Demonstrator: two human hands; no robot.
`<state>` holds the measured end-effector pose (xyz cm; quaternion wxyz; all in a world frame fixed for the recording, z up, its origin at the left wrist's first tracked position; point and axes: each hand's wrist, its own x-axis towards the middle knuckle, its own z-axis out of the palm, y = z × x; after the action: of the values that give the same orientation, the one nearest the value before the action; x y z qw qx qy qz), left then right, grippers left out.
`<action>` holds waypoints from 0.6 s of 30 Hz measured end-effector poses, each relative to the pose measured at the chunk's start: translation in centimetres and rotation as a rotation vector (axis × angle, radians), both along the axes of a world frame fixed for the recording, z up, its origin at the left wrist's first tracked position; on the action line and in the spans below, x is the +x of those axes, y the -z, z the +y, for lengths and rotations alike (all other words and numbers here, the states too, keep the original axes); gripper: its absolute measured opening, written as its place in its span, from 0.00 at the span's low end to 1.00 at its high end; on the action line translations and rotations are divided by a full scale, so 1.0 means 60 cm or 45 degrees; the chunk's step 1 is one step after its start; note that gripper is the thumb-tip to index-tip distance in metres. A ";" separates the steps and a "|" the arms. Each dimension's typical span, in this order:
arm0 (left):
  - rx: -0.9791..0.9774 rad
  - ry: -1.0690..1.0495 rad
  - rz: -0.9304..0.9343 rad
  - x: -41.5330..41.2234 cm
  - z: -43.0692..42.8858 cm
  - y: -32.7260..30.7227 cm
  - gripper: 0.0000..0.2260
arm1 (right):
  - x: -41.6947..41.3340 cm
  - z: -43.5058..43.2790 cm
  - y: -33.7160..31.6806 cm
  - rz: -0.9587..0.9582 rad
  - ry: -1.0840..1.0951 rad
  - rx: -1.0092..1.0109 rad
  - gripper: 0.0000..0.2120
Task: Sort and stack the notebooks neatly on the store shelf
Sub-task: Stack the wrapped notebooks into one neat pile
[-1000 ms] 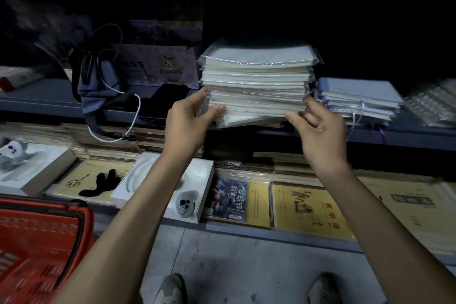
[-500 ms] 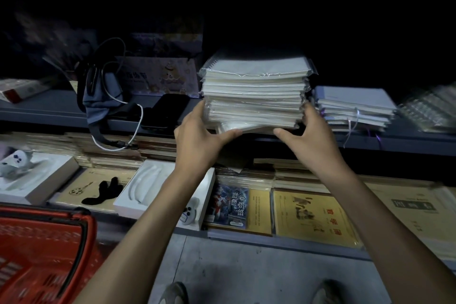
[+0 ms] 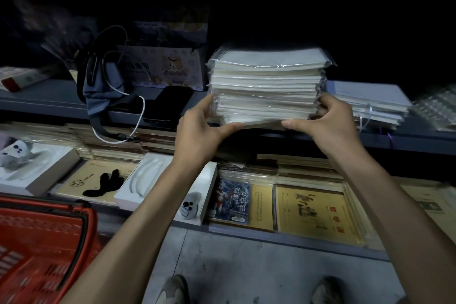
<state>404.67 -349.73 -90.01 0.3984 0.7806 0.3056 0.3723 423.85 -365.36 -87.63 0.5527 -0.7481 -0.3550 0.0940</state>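
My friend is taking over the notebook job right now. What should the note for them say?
Left hand: gripping the left side of the tall notebook stack, thumb under the front edge.
Right hand: gripping the right side, thumb under too.
The stack sits at the front edge of the upper shelf; its lowest notebooks poke out crooked.
A shorter pile of notebooks lies to its right.
Done: most of the tall stack is squared up.
Left: straighten the bottom ones, push the stack back, then probably tidy the shorter pile.

Dim scene; shelf recess black; pale light strip along top edge; edges blurred, wide-angle bending.
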 end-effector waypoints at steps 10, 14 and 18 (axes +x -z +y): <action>-0.004 0.241 0.030 -0.054 0.043 -0.012 0.24 | -0.043 -0.011 0.012 0.003 -0.027 0.166 0.46; 0.024 0.207 -0.001 -0.060 0.055 0.000 0.28 | -0.035 -0.015 0.018 0.070 -0.021 0.198 0.45; 0.012 0.211 -0.016 -0.059 0.055 0.007 0.29 | -0.025 -0.017 0.024 0.111 -0.024 0.187 0.43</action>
<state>401.12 -346.43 -90.45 0.4261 0.8027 0.2359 0.3442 422.34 -366.41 -89.06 0.6202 -0.6973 -0.3436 0.1054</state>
